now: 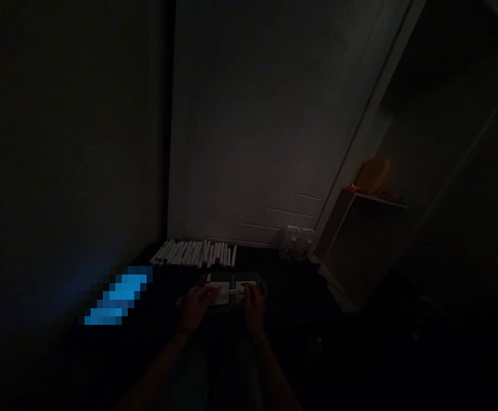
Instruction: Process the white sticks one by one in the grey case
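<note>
The light is very dim. My right hand (253,298) pinches a white marker (234,291), held roughly level. My left hand (198,302) is closed, its fingertips close to the marker's left end; what they hold, if anything, is too dark to make out. Beneath both hands lies a clear plastic case (263,281) with white panels or paper in it. A small piece with a red part (208,279) rests at the case's upper left. Beyond the case, several white markers (184,254) with coloured ends lie side by side in a row.
Two clear packages (292,242) stand at the back of the dark table, against a white panelled surface (249,142). A bright, pixelated blue screen (123,294) is at the left. To the right, a shelf unit (343,228) carries an orange object (373,175).
</note>
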`<state>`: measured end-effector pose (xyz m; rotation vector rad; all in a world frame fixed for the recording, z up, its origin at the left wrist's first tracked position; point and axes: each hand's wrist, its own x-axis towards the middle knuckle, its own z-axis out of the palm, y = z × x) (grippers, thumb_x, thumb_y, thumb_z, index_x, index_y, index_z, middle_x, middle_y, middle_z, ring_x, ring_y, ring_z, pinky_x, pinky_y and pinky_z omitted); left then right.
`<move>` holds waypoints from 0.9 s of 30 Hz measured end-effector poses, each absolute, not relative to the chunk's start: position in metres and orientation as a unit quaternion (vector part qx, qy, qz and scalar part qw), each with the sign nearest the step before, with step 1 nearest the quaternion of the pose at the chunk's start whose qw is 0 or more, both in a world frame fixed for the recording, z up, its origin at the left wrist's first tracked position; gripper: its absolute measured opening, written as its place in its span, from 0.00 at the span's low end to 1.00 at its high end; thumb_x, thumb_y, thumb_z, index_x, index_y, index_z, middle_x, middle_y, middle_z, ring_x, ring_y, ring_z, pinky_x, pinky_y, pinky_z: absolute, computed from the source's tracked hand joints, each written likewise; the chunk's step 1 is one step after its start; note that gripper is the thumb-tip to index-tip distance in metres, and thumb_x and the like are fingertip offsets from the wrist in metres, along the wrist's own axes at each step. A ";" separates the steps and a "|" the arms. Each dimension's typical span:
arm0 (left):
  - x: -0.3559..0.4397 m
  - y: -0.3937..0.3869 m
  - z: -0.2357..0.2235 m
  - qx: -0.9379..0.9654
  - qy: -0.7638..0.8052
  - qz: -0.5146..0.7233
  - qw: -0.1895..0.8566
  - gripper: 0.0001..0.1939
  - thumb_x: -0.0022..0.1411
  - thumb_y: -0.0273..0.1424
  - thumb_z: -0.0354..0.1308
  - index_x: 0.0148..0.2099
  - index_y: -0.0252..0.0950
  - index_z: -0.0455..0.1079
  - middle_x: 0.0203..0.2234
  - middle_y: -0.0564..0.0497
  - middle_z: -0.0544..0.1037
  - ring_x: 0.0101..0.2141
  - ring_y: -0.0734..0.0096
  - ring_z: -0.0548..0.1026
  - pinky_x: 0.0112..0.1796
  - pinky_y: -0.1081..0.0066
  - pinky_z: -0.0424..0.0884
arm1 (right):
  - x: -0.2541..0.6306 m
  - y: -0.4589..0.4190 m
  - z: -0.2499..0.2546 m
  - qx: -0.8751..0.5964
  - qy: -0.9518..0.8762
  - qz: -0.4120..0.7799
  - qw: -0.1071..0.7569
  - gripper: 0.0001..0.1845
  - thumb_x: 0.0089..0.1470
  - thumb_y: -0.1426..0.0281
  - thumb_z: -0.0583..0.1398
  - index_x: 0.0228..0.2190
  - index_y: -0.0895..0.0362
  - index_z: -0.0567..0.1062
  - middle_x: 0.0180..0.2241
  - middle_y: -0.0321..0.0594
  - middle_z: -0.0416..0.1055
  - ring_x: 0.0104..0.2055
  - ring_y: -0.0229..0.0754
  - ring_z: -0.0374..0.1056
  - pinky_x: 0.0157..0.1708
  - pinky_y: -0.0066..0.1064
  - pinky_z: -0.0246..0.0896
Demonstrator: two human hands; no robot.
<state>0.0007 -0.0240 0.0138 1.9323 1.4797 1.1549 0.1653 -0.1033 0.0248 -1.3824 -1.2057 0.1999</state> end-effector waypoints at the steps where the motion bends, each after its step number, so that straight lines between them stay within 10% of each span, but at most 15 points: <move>1: 0.001 -0.024 0.014 0.707 0.532 0.410 0.223 0.18 0.50 0.47 0.52 0.35 0.42 0.74 0.38 0.50 0.75 0.44 0.60 0.67 0.47 0.59 0.53 | 0.165 -0.103 0.024 -0.601 -0.522 0.082 0.600 0.17 0.58 0.63 0.46 0.39 0.54 0.71 0.38 0.38 0.70 0.40 0.37 0.65 0.41 0.26 0.56; 27: -0.002 -0.011 -0.002 0.713 0.533 0.415 0.189 0.19 0.59 0.43 0.42 0.45 0.42 0.68 0.43 0.49 0.72 0.48 0.63 0.64 0.48 0.62 0.53 | 0.160 -0.106 0.027 -0.631 -0.581 0.046 0.512 0.15 0.59 0.63 0.45 0.35 0.53 0.70 0.32 0.34 0.70 0.35 0.35 0.65 0.34 0.23 0.55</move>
